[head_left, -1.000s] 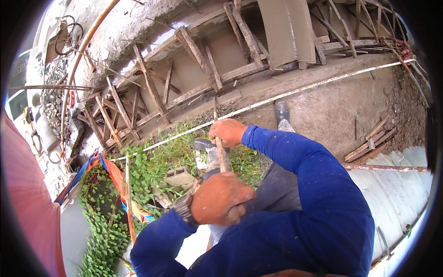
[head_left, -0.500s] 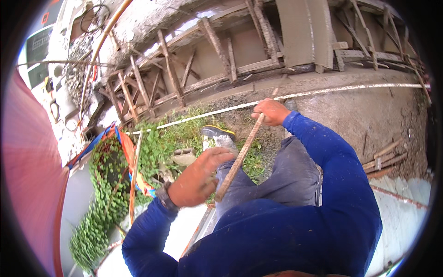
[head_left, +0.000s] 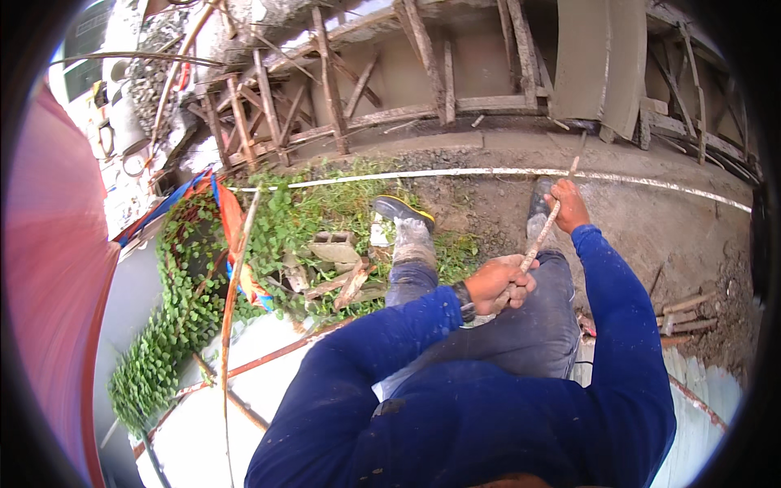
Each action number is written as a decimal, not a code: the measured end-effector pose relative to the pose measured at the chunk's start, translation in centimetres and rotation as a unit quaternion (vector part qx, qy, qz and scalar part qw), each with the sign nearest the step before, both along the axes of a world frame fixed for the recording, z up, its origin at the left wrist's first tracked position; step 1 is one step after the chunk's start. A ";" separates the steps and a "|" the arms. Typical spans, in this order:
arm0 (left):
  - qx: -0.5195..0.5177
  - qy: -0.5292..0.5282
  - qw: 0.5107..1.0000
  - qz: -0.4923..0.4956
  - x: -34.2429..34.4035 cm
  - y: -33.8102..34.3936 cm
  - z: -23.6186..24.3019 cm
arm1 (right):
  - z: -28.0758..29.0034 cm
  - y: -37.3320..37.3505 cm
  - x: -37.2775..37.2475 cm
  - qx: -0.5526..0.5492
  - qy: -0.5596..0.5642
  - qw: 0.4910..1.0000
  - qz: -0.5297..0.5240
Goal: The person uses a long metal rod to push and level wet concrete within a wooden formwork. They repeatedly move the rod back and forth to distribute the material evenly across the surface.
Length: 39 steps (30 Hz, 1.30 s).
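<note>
A long, slim, dirt-caked pole [head_left: 543, 237] slants away from me toward the base of the timber-braced wall. Farther along it, my right hand [head_left: 569, 205] is closed with its fingers wrapped round the shaft. Nearer my body, my left hand [head_left: 498, 285] grips the pole close to its near end, a dark watch on that wrist. What the pole's far end carries, if anything, I cannot make out. Below the pole are my legs in dusty grey trousers, with a dark boot [head_left: 404, 211] on the weedy ground at the left.
A white strip [head_left: 455, 172] runs across the ground ahead. Beyond it stand timber braces [head_left: 425, 61] and a leaning panel [head_left: 579, 65]. A hollow block [head_left: 334, 246] and broken wood lie among weeds. Wood pieces [head_left: 687, 315] lie right; a thin upright stick [head_left: 230, 309] stands left.
My left hand, off the pole and partly spread before, has closed round it. The right hand and pole have swung rightward. My view has shifted too.
</note>
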<state>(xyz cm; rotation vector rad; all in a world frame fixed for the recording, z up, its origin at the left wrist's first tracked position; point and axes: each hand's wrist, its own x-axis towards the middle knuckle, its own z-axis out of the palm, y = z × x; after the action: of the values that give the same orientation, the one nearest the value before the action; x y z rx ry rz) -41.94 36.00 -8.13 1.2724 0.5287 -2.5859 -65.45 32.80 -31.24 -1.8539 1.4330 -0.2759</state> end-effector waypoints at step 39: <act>-0.101 -0.338 0.870 -0.346 25.3 -3.9 26.4 | 12.2 -1.3 40.8 0.015 -0.247 0.945 0.216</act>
<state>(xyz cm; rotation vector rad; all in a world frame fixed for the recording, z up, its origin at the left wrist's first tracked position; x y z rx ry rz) -16.60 32.13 18.28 2.4432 -0.3955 -2.2675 -24.62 31.55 -19.04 -1.8465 0.6707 -0.4547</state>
